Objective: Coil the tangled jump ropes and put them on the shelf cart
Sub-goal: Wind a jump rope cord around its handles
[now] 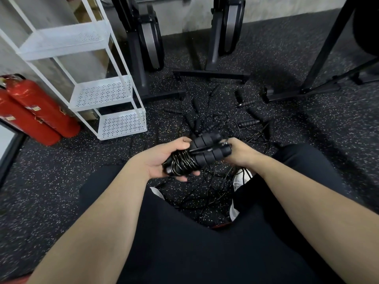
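Head view: left hand [164, 158] clasps a coiled jump rope [196, 155] at frame centre, right hand [239, 153] gripping its handles. Coiling looks finished; next, carry it to the shelf cart [102, 93], upper left. More tangled ropes [221, 119] wait on the floor.

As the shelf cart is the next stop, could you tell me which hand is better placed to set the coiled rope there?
Left, probably. The left hand cradles the coiled jump rope from below, and the white shelf cart stands on that side. The right hand only grips the handle ends.
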`<action>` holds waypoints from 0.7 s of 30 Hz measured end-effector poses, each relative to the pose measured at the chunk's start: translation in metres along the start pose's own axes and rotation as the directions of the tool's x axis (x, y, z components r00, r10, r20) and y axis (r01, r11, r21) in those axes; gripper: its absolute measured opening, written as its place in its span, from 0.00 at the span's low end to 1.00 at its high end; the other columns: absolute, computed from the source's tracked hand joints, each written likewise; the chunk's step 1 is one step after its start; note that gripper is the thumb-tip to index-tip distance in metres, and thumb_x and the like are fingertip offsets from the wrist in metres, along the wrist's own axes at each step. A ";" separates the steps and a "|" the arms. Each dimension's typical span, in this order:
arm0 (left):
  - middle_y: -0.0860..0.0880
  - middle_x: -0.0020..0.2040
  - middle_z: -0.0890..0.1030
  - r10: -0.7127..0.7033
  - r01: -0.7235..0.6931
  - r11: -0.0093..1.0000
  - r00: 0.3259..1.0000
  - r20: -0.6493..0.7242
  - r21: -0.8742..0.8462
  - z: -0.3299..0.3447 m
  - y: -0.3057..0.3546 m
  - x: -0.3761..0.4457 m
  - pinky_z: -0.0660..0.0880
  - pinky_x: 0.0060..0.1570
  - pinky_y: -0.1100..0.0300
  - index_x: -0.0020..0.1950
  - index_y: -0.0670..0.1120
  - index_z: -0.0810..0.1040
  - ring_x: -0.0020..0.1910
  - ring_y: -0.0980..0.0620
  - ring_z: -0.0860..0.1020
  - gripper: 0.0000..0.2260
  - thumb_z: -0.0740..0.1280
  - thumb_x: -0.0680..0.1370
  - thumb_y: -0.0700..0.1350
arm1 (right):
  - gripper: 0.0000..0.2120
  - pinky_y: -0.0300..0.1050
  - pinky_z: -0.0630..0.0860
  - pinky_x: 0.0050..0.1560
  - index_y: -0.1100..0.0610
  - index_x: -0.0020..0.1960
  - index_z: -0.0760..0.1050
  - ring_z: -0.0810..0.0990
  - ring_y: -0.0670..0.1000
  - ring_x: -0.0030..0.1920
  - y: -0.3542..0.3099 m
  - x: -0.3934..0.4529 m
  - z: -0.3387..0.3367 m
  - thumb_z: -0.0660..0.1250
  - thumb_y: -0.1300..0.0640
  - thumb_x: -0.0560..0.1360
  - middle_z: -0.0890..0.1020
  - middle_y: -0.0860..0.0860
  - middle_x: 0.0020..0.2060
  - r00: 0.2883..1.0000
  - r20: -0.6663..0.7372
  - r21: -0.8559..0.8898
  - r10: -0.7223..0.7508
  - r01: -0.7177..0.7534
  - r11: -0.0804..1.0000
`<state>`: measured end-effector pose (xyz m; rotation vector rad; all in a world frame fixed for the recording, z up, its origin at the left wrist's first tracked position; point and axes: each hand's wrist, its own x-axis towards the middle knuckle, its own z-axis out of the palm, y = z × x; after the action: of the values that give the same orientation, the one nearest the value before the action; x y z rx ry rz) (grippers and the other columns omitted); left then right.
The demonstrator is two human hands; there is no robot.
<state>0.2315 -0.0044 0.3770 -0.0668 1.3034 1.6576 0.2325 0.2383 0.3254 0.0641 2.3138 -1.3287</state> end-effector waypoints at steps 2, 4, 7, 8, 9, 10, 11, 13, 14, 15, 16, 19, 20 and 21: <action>0.37 0.52 0.84 -0.047 0.044 0.990 0.999 0.022 0.136 -0.001 -0.001 0.002 0.82 0.28 0.52 0.55 0.50 0.69 0.45 0.37 0.85 0.09 0.66 0.78 0.46 | 0.23 0.47 0.70 0.41 0.50 0.30 0.82 0.75 0.50 0.36 0.003 0.004 0.000 0.62 0.68 0.78 0.80 0.44 0.28 1.000 0.010 0.039 -0.009 0.009 0.999; 0.37 0.52 0.84 -0.078 0.068 0.961 0.997 0.026 0.268 0.000 -0.001 0.004 0.82 0.30 0.52 0.57 0.48 0.68 0.46 0.38 0.85 0.07 0.65 0.82 0.44 | 0.17 0.50 0.76 0.48 0.46 0.34 0.84 0.81 0.53 0.42 0.004 0.005 -0.001 0.68 0.62 0.77 0.86 0.48 0.36 0.998 0.024 -0.040 -0.052 0.053 0.998; 0.38 0.50 0.84 -0.120 0.120 0.924 0.993 -0.024 0.363 0.005 -0.003 0.006 0.82 0.31 0.51 0.59 0.45 0.68 0.45 0.40 0.85 0.07 0.64 0.84 0.41 | 0.09 0.50 0.72 0.45 0.39 0.37 0.85 0.76 0.54 0.40 -0.001 0.002 -0.001 0.75 0.48 0.75 0.86 0.59 0.43 0.996 0.015 -0.038 -0.093 0.094 0.995; 0.39 0.50 0.84 -0.128 0.135 0.914 0.991 -0.044 0.384 0.005 -0.003 0.008 0.83 0.31 0.51 0.61 0.45 0.68 0.45 0.40 0.85 0.08 0.64 0.83 0.41 | 0.07 0.48 0.69 0.43 0.38 0.37 0.85 0.74 0.54 0.39 -0.002 0.001 -0.002 0.75 0.46 0.74 0.86 0.61 0.42 0.993 0.016 -0.034 -0.114 0.115 0.993; 0.39 0.52 0.84 -0.131 0.146 0.906 0.989 -0.064 0.397 0.006 -0.004 0.009 0.83 0.32 0.50 0.63 0.44 0.67 0.46 0.40 0.85 0.11 0.65 0.83 0.41 | 0.06 0.47 0.67 0.42 0.38 0.38 0.85 0.72 0.54 0.37 -0.001 0.002 -0.002 0.75 0.45 0.74 0.85 0.59 0.38 0.992 0.013 -0.045 -0.127 0.128 0.991; 0.41 0.56 0.82 -0.132 0.153 0.901 0.988 -0.079 0.405 0.007 -0.004 0.011 0.83 0.32 0.50 0.67 0.45 0.67 0.47 0.40 0.85 0.15 0.67 0.82 0.41 | 0.06 0.46 0.66 0.39 0.39 0.38 0.85 0.71 0.54 0.35 -0.002 0.002 -0.002 0.75 0.44 0.74 0.82 0.55 0.33 0.991 0.004 -0.065 -0.136 0.136 0.989; 0.42 0.60 0.80 -0.136 0.159 0.897 0.987 -0.084 0.412 0.007 -0.005 0.013 0.83 0.33 0.50 0.70 0.47 0.66 0.50 0.40 0.85 0.19 0.68 0.82 0.41 | 0.05 0.47 0.67 0.37 0.39 0.38 0.84 0.70 0.54 0.34 -0.002 0.001 -0.002 0.75 0.44 0.74 0.81 0.52 0.31 0.990 -0.010 -0.086 -0.140 0.139 0.987; 0.44 0.67 0.77 -0.157 0.170 0.877 0.985 -0.068 0.450 0.008 -0.005 0.015 0.82 0.34 0.50 0.75 0.51 0.66 0.55 0.41 0.84 0.24 0.69 0.81 0.41 | 0.04 0.50 0.74 0.38 0.38 0.40 0.84 0.75 0.55 0.33 -0.003 0.000 -0.001 0.75 0.42 0.73 0.84 0.51 0.33 0.987 -0.015 -0.149 -0.163 0.159 0.976; 0.45 0.69 0.77 -0.165 0.174 0.858 0.984 -0.060 0.483 0.008 -0.006 0.017 0.82 0.34 0.50 0.76 0.50 0.66 0.56 0.43 0.85 0.24 0.69 0.82 0.41 | 0.03 0.50 0.77 0.41 0.39 0.41 0.85 0.78 0.57 0.35 -0.005 -0.001 0.000 0.75 0.42 0.73 0.86 0.51 0.36 0.985 -0.007 -0.183 -0.174 0.170 0.968; 0.46 0.70 0.76 -0.173 0.180 0.837 0.983 -0.062 0.516 0.008 -0.008 0.018 0.83 0.34 0.50 0.76 0.49 0.68 0.55 0.44 0.85 0.23 0.69 0.82 0.42 | 0.03 0.51 0.79 0.45 0.39 0.42 0.85 0.81 0.58 0.38 -0.005 -0.002 0.000 0.74 0.41 0.73 0.86 0.49 0.37 0.983 0.007 -0.220 -0.183 0.180 0.959; 0.45 0.70 0.77 -0.177 0.190 0.815 0.981 -0.077 0.547 0.008 -0.010 0.020 0.84 0.35 0.48 0.75 0.47 0.70 0.55 0.45 0.85 0.22 0.70 0.82 0.42 | 0.04 0.51 0.81 0.48 0.39 0.44 0.85 0.83 0.56 0.40 -0.006 -0.003 0.001 0.74 0.42 0.74 0.86 0.46 0.38 0.983 0.018 -0.256 -0.185 0.184 0.949; 0.43 0.62 0.83 -0.178 0.228 0.772 0.974 -0.143 0.594 0.008 -0.016 0.024 0.85 0.43 0.43 0.66 0.48 0.77 0.55 0.45 0.86 0.14 0.72 0.81 0.45 | 0.06 0.45 0.79 0.48 0.43 0.50 0.85 0.81 0.44 0.39 -0.012 -0.008 0.002 0.72 0.43 0.76 0.86 0.44 0.40 0.979 0.038 -0.369 -0.201 0.200 0.908; 0.44 0.60 0.83 -0.167 0.230 0.767 0.973 -0.161 0.598 0.008 -0.017 0.026 0.85 0.44 0.43 0.63 0.49 0.78 0.55 0.45 0.86 0.12 0.72 0.80 0.45 | 0.07 0.45 0.79 0.48 0.43 0.51 0.85 0.81 0.43 0.39 -0.014 -0.009 0.004 0.71 0.43 0.77 0.85 0.43 0.40 0.976 0.037 -0.400 -0.214 0.211 0.892; 0.46 0.59 0.83 -0.149 0.224 0.763 0.974 -0.172 0.606 0.007 -0.018 0.026 0.85 0.43 0.43 0.61 0.49 0.78 0.54 0.46 0.85 0.11 0.73 0.80 0.45 | 0.07 0.45 0.78 0.48 0.43 0.51 0.85 0.80 0.42 0.39 -0.015 -0.010 0.005 0.71 0.42 0.77 0.85 0.42 0.38 0.973 0.033 -0.423 -0.229 0.221 0.879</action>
<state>0.2342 0.0169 0.3525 0.1062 1.8164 0.9944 0.2395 0.2281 0.3401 -0.3461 2.6352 -0.8902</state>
